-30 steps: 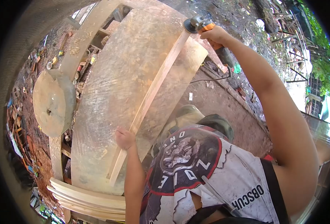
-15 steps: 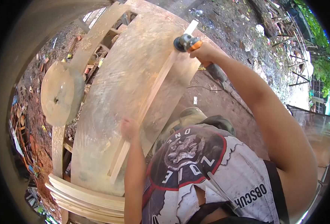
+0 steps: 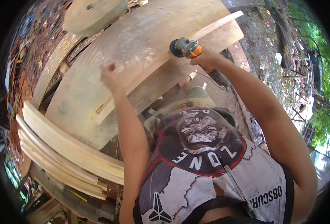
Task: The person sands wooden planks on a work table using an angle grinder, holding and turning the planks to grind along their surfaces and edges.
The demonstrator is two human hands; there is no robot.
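Head view: my right hand (image 3: 206,59) is clamped around the angle grinder (image 3: 189,48), fingers wrapped about the body just behind its orange collar, the dark rear end sticking out below my grip. The round disc (image 3: 175,48) faces left, at the long wooden strip (image 3: 144,77); I cannot tell whether it touches the wood.

The strip lies slantwise across a broad, dusty board (image 3: 73,84), its far end reaching up and right beyond the grinder, its near end close to my left forearm. My left hand (image 3: 111,76) is over the board, to the left of the strip and well apart from the grinder. Its fingers look curled in, but they are blurred, and I cannot tell whether they close on anything.

A stack of pale, curved wooden pieces (image 3: 66,143) sits at the lower left, beside the board. Past the board's upper left edge is a thick round slab (image 3: 94,15) with a small dark hole. My printed shirt (image 3: 206,149) fills the bottom, and green foliage (image 3: 323,59) shows at the far right.
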